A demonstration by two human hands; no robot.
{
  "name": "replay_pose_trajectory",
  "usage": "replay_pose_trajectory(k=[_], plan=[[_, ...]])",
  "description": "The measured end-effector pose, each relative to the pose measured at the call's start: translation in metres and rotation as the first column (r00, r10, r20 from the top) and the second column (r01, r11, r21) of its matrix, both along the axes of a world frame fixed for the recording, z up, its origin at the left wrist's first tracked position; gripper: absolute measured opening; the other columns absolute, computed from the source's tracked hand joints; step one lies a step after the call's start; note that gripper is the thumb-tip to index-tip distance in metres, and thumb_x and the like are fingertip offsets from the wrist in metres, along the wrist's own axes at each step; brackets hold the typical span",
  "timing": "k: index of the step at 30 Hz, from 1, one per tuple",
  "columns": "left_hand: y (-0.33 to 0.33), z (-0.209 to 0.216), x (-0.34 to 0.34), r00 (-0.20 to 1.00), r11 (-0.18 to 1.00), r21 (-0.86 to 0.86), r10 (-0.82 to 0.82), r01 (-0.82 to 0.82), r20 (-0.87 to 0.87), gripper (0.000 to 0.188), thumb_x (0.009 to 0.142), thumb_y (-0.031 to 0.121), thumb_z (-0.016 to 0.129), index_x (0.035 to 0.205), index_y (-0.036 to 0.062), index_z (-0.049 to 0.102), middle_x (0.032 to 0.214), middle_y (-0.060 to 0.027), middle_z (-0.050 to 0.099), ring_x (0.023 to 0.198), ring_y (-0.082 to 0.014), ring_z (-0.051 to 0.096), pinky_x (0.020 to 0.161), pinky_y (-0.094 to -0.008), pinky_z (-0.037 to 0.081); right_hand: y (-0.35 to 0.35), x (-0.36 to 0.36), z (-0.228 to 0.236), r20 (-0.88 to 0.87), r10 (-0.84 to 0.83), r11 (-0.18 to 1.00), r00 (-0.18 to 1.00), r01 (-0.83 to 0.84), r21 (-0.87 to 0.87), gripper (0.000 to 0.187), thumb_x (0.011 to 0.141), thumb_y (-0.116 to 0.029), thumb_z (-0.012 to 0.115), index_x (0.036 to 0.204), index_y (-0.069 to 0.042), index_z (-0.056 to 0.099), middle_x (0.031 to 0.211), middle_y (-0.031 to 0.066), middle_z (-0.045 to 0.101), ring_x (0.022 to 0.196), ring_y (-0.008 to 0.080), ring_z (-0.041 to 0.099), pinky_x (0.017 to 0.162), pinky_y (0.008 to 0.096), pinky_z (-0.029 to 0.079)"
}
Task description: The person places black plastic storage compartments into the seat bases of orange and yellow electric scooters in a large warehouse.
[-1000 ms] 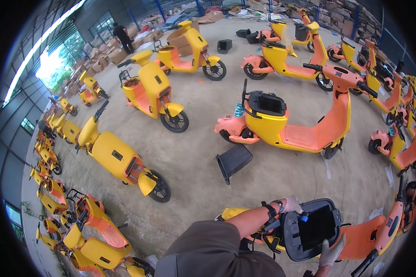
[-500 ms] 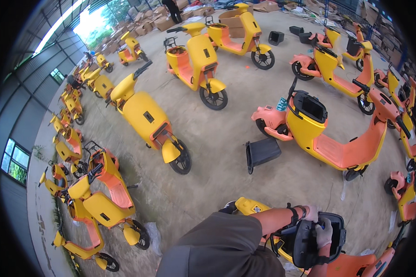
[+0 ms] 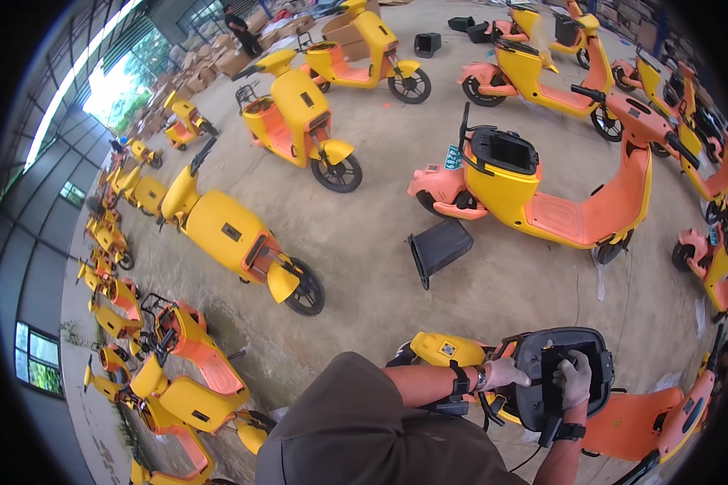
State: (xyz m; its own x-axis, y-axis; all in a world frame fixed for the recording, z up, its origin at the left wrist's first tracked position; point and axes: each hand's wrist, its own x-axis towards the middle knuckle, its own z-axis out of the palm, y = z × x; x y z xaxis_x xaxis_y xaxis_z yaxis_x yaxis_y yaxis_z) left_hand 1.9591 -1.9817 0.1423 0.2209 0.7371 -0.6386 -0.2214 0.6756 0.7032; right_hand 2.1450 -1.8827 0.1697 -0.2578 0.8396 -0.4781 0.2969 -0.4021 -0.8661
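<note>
A black plastic bin (image 3: 532, 402) sits in the body of a yellow and orange scooter (image 3: 446, 349) right in front of me. My left hand (image 3: 506, 374), in a pale glove, grips the bin's left edge with the thumb lying over the top. My right hand (image 3: 573, 380), gloved too, is over the bin's dark opening with its fingers curled. Whatever those fingers hold, if anything, is too small to make out. A dark cable hangs by my right wrist.
Another black bin (image 3: 441, 248) lies on its side on the concrete floor ahead. Beyond it stands a scooter (image 3: 501, 190) with an open compartment. More scooters (image 3: 228, 234) are parked left and right. Cardboard boxes (image 3: 233, 63) are heaped at the back, near a standing person (image 3: 241, 32).
My left hand has drawn away from my right hand to the bin's left edge. My right hand has shifted slightly up and right. The view has turned, so the surroundings sit differently.
</note>
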Motion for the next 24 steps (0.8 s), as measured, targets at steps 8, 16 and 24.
replay_pose_trajectory(k=[8, 16, 24], plan=[[0.04, 0.012, 0.011, 0.995, 0.995, 0.097, -0.015, 0.024, -0.095, 0.036, 0.064, 0.015, 0.068, 0.09, -0.0104, 0.06, 0.079, -0.0157, 0.063, 0.073, -0.0235, 0.061, 0.068, -0.0324, 0.048, 0.023, 0.029, 0.005, 0.167, 0.054, 0.995, 0.984, -0.067, 0.075, 0.033, 0.082, -0.006, 0.054, 0.114, -0.002, 0.047, 0.072, 0.0042, 0.054, 0.051, 0.011, 0.053, 0.044, 0.024, 0.044], [0.046, -0.018, 0.009, 0.879, 0.961, -0.153, -0.273, 0.23, -0.391, 0.054, 0.074, 0.04, 0.065, 0.1, -0.0074, 0.061, 0.089, -0.0195, 0.065, 0.076, -0.0279, 0.065, 0.073, -0.037, 0.051, -0.004, 0.049, -0.008, 0.197, 0.096, 0.993, 0.976, -0.106, 0.042, 0.028, 0.08, -0.004, 0.057, 0.107, -0.003, 0.05, 0.072, 0.0045, 0.054, 0.051, 0.0117, 0.053, 0.044, 0.0245, 0.043], [0.053, 0.013, 0.009, 0.438, 0.823, 0.074, -0.222, 0.564, -0.871, 0.049, 0.072, 0.039, 0.064, 0.109, 0.0072, 0.059, 0.097, -0.0164, 0.063, 0.093, -0.0316, 0.06, 0.078, -0.0401, 0.048, -0.02, 0.043, -0.006, 0.13, 0.032, 0.998, 0.991, -0.039, 0.049, 0.026, 0.079, -0.002, 0.058, 0.104, -0.004, 0.051, 0.071, 0.0019, 0.05, 0.05, 0.0099, 0.05, 0.044, 0.0233, 0.041]])
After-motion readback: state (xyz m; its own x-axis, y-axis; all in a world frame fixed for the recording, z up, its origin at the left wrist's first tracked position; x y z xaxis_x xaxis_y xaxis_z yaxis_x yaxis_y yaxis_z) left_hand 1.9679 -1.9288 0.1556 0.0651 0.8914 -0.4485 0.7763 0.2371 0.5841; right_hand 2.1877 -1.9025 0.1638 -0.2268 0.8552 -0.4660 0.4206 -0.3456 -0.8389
